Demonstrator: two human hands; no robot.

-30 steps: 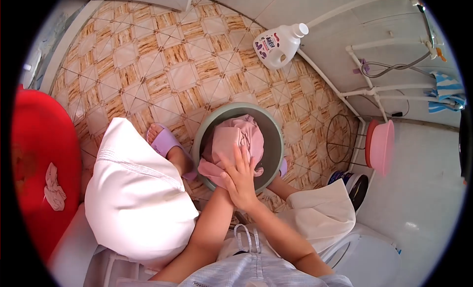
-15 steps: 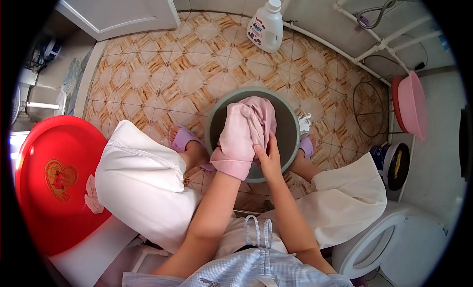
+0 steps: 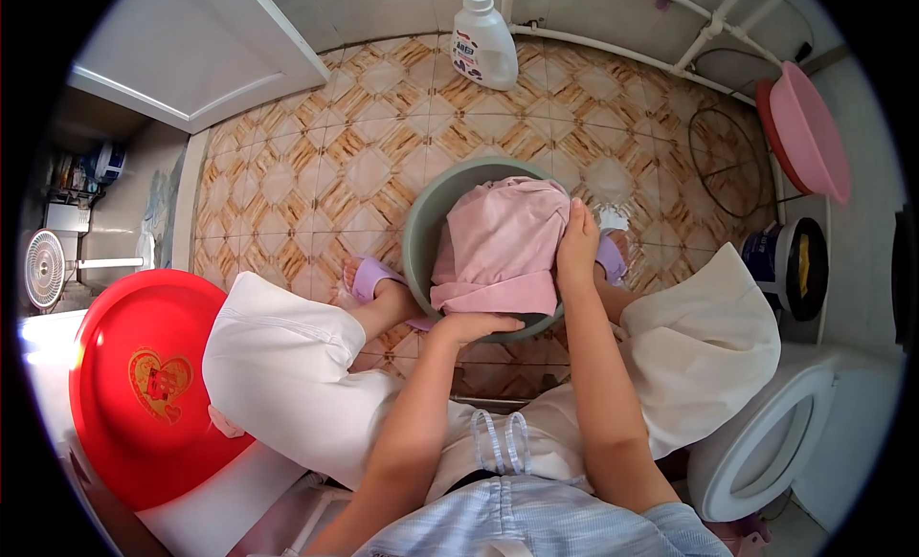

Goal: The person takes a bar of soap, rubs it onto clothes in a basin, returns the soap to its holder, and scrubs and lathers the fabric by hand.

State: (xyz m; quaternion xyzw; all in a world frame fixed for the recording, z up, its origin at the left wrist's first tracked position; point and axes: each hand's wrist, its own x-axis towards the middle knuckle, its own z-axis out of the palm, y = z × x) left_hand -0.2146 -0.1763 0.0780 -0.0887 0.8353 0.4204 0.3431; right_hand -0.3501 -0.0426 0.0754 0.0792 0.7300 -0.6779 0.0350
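2 bare hands are at the pink cloth [image 3: 507,233], which lies inside the green basin [image 3: 417,241] on the floor. Our left hand [image 3: 479,326], inside the cloth 1 frame earlier, now shows at its near edge, though with its fingers partly hidden we cannot tell whether they pinch. Our right hand [image 3: 578,243] has moved farther up the cloth's right side, fingers close together, its thumb hidden.

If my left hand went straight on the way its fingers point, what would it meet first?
Probably the near right side of the green tub, though depth is unclear and the pink cloth lies close alongside.
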